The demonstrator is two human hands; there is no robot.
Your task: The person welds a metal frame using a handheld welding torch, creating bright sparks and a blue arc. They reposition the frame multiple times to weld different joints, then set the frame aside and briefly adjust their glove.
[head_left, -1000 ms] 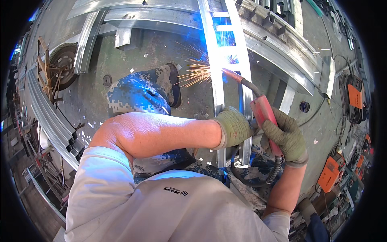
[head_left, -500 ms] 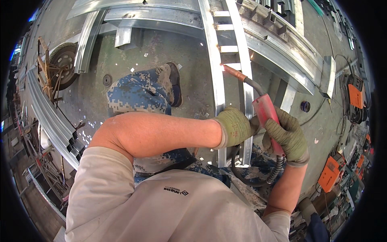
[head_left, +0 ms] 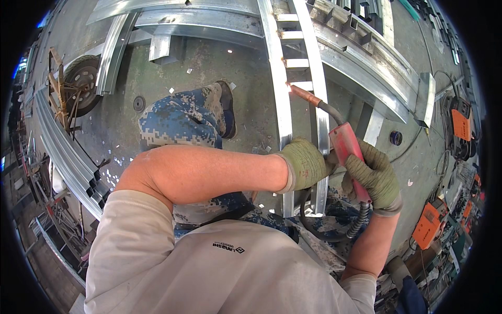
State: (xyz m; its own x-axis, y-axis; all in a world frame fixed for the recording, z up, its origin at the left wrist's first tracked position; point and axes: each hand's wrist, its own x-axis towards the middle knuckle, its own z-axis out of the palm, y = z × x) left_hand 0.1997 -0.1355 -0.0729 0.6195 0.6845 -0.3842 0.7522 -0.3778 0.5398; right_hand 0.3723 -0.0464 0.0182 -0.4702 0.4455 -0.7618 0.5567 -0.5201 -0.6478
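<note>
My right hand [head_left: 374, 175], in a green knit glove, is closed around the red handle of a welding torch [head_left: 345, 144]. The torch's copper nozzle [head_left: 306, 95] points up and left, its tip at a small bright glow where a rung meets the left rail of a ladder-shaped metal frame [head_left: 282, 112]. Over that frame, just left of the torch handle, my gloved left hand [head_left: 304, 163] is curled, with its fingertips partly hidden beside the handle. What it grips cannot be made out. A ribbed cable sleeve [head_left: 360, 217] runs down from the handle.
Long galvanized beams [head_left: 204, 23] lie across the far side under the frame. Stacked metal channels [head_left: 68, 146] and a wheel [head_left: 82, 83] are at left. Orange-and-black machines [head_left: 461, 125] with cables stand at right. A small round spool [head_left: 396, 137] and scraps lie on the floor.
The torch handle and right hand have shifted very slightly right. Bright flecks around the frame have changed places, while the nozzle tip stays at the same joint. My left hand looks still.
</note>
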